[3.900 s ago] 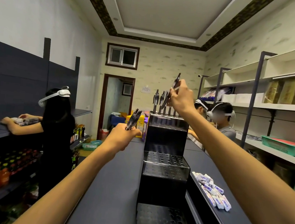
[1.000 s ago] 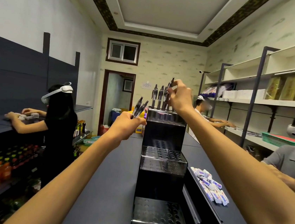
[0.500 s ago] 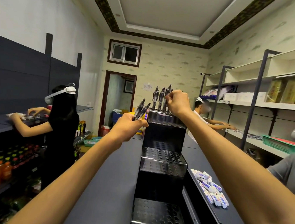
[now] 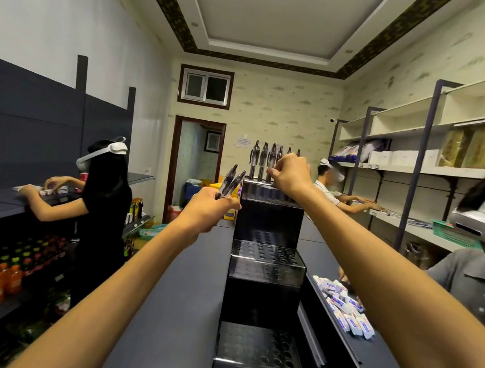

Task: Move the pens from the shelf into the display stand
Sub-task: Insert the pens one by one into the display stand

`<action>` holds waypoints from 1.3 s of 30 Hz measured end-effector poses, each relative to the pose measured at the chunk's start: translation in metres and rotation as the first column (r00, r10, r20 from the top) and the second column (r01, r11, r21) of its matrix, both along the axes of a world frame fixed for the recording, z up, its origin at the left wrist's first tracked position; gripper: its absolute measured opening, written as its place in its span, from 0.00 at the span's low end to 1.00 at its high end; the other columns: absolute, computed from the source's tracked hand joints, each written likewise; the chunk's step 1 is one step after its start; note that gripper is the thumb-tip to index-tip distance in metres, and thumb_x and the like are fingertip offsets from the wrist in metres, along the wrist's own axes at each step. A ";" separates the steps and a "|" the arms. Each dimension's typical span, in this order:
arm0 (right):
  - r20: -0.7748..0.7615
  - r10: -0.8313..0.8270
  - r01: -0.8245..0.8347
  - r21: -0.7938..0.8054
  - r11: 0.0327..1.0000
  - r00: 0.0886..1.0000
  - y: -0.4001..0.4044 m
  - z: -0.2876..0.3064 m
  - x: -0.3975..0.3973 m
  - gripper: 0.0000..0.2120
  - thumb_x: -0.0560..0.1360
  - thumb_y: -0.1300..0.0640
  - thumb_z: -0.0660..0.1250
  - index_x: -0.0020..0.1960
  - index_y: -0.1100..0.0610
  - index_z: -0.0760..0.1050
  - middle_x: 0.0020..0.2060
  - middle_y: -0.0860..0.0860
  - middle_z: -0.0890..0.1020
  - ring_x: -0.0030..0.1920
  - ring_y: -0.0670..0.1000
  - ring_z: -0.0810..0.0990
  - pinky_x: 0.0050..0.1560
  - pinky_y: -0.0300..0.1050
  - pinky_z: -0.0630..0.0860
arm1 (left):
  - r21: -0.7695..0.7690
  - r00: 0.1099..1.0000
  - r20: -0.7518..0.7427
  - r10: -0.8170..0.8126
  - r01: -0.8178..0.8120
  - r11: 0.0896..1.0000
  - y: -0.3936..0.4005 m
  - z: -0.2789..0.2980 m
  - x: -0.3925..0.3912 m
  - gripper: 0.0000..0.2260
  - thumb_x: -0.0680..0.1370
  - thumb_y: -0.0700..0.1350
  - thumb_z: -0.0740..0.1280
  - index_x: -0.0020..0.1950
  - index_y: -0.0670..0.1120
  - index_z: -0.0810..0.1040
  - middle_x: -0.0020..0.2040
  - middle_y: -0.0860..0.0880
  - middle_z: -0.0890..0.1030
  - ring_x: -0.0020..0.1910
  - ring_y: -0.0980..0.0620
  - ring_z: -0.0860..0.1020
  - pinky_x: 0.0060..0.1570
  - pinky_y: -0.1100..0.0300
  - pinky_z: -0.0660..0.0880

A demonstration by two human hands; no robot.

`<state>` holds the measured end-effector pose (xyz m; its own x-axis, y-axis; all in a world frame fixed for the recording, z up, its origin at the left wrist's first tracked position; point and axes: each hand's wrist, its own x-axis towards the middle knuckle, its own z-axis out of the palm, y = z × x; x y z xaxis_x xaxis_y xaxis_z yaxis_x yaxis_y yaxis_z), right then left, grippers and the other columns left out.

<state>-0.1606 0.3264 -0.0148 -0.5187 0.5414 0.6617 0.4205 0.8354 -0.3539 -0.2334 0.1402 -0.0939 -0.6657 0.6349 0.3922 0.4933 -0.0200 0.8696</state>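
Two bare forearms reaching forward from the bottom corners, no sleeves in view, left hand (image 4: 207, 210) and right hand (image 4: 292, 173) without gloves, rings or watch

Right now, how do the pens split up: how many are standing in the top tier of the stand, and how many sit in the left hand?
Pens in the top tier of the display stand: 6 visible; the right hand may hide more.
Pens in the left hand: 2.
Total: 8 visible pens.
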 end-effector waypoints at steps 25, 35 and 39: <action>-0.379 0.604 -0.711 -0.435 0.552 0.701 -0.056 -0.024 0.054 0.15 0.83 0.53 0.64 0.53 0.67 0.73 0.43 0.59 0.87 0.42 0.53 0.87 0.43 0.46 0.84 | 0.000 0.989 -0.116 0.089 -0.090 0.996 0.022 0.011 0.024 0.09 0.75 0.48 0.70 0.36 0.47 0.77 0.29 0.51 0.72 0.29 0.51 0.69 0.27 0.60 0.66; -0.543 0.322 -0.541 -0.308 0.783 0.775 -0.002 0.020 0.063 0.10 0.85 0.58 0.60 0.60 0.64 0.73 0.50 0.63 0.82 0.47 0.59 0.86 0.41 0.59 0.85 | 0.033 0.983 -0.157 0.099 -0.095 0.995 0.008 0.000 0.012 0.16 0.75 0.46 0.72 0.30 0.49 0.69 0.21 0.60 0.71 0.24 0.59 0.69 0.29 0.63 0.66; -0.543 0.298 -0.500 -0.271 0.823 0.785 0.005 0.021 0.058 0.11 0.84 0.59 0.61 0.61 0.64 0.74 0.52 0.65 0.82 0.48 0.59 0.86 0.45 0.60 0.85 | 0.060 0.982 -0.161 0.102 -0.093 0.994 0.008 0.002 0.011 0.17 0.75 0.44 0.71 0.29 0.50 0.69 0.22 0.60 0.72 0.24 0.60 0.71 0.29 0.63 0.67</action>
<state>-0.1031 0.3319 0.0064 -0.4356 0.6110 0.6610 -0.2167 0.6415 -0.7358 -0.2226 0.1482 -0.0924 -0.6477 0.5457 0.5317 0.6306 -0.0078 0.7761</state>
